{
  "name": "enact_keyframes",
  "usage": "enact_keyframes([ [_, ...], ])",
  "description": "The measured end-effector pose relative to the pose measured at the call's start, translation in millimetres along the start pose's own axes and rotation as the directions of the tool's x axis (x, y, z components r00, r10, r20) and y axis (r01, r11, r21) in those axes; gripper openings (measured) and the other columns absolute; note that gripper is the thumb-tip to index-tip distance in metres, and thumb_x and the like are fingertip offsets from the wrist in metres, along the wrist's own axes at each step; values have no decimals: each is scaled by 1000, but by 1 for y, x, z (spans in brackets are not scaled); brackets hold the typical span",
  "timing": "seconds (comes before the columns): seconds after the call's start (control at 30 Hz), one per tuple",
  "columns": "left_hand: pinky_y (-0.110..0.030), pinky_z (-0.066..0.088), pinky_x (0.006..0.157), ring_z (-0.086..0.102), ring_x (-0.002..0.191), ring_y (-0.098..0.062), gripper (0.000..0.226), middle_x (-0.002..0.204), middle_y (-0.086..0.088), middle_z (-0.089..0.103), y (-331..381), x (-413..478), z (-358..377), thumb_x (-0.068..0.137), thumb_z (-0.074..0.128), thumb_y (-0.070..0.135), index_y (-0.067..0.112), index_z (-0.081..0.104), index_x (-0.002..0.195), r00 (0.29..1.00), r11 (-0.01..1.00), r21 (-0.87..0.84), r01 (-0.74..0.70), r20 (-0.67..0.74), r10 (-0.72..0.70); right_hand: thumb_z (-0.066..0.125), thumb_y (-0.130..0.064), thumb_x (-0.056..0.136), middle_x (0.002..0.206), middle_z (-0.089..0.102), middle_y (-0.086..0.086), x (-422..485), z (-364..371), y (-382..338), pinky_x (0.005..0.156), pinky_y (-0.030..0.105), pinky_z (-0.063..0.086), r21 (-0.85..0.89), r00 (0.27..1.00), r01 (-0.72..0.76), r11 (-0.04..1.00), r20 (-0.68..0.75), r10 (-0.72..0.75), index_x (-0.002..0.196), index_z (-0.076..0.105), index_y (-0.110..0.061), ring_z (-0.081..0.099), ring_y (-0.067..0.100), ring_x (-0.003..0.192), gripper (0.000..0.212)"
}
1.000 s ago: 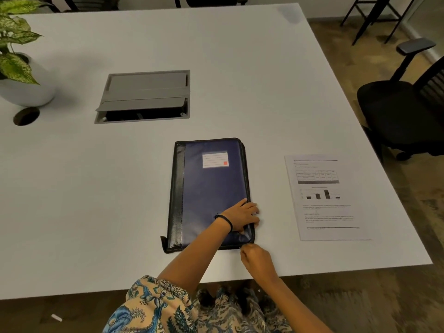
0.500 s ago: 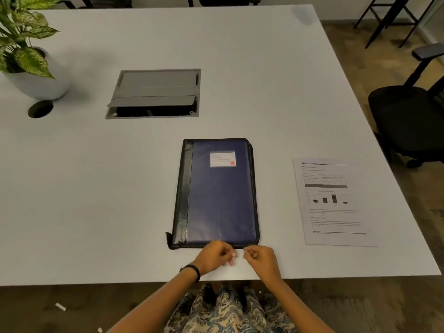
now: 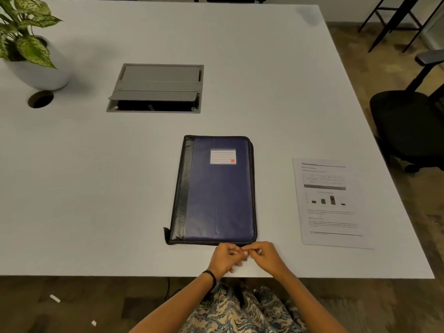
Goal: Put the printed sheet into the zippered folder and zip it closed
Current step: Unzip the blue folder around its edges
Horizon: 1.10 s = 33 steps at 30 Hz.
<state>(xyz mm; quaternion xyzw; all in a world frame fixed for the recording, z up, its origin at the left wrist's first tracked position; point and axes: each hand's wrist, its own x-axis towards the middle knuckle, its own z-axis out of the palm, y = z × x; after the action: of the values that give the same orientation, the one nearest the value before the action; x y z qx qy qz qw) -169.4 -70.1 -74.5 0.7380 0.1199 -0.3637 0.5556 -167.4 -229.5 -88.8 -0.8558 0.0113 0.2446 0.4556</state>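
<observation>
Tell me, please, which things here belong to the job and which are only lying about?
For the job: zippered folder; printed sheet; left hand and right hand, fingers curled together at the folder's near edge.

Lying about: potted plant; grey cable box; round table hole; black office chair.

White table [image 3: 240, 44] with grey cable hatch [image 3: 156, 88], potted plant [image 3: 31, 51], black office chair [image 3: 403, 121], brown floor [image 3: 427, 224].
</observation>
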Motion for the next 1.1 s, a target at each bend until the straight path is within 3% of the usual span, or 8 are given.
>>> enact_keyframes([
  [0.1,-15,47,44,64,62,-6,21,70,8,71,1,0,3,90,58,30,14,71,83,999,999,40,28,-35,-26,52,-1,84,73,69,-13,3,-4,-2,65,7,46,12,997,-25,1000,-79,26,72,69,-33,64,-1,73,38],
  [0.23,-14,48,49,60,56,-4,28,65,8,68,0,1,2,95,46,28,21,65,76,998,984,177,14,-66,-3,55,-20,90,64,60,0,5,-10,-6,53,17,43,41,933,-117,992,-337,124,74,56,-17,57,12,58,16],
  [0.4,-22,53,69,57,52,-5,34,62,6,66,0,2,-4,95,45,32,19,65,71,993,900,433,-37,-85,82,52,-31,91,58,47,-8,21,-8,-11,48,13,34,-11,957,-189,982,-226,182,65,43,-21,45,6,53,30],
  [0.6,-33,51,70,64,66,-23,37,75,-8,74,6,-2,-12,94,40,29,10,66,75,973,685,718,-120,-51,224,51,-26,93,61,50,-2,27,-7,-8,49,15,34,-33,947,-211,977,-255,196,64,44,-19,46,11,55,30],
  [0.7,-36,51,71,66,71,-27,35,75,-8,74,9,-6,-25,91,42,27,9,66,71,973,583,807,-97,-46,225,51,-27,92,65,55,4,30,-7,-5,54,23,46,-5,939,-243,970,-251,234,61,44,-21,52,16,57,32],
  [0.83,-32,52,69,68,68,-23,33,72,-6,75,3,-14,-52,90,43,24,8,67,72,978,565,824,-38,-84,189,53,-27,91,70,59,7,31,-13,-5,54,24,51,37,941,-244,969,-232,246,60,43,-26,59,23,63,33],
  [0.93,-22,43,55,62,58,-18,33,59,1,68,-9,-21,-74,91,44,24,11,64,68,971,579,815,15,-150,186,54,-27,91,72,60,7,31,-14,-5,52,20,50,48,941,-237,970,-237,242,61,44,-27,60,22,63,31],
  [1.1,-8,28,47,44,42,-3,32,45,12,48,-26,-36,-98,91,44,23,16,60,65,944,625,776,80,-260,202,55,-27,90,68,61,8,31,-13,-2,63,34,56,65,937,-237,969,-250,245,61,46,-25,62,27,64,31],
])
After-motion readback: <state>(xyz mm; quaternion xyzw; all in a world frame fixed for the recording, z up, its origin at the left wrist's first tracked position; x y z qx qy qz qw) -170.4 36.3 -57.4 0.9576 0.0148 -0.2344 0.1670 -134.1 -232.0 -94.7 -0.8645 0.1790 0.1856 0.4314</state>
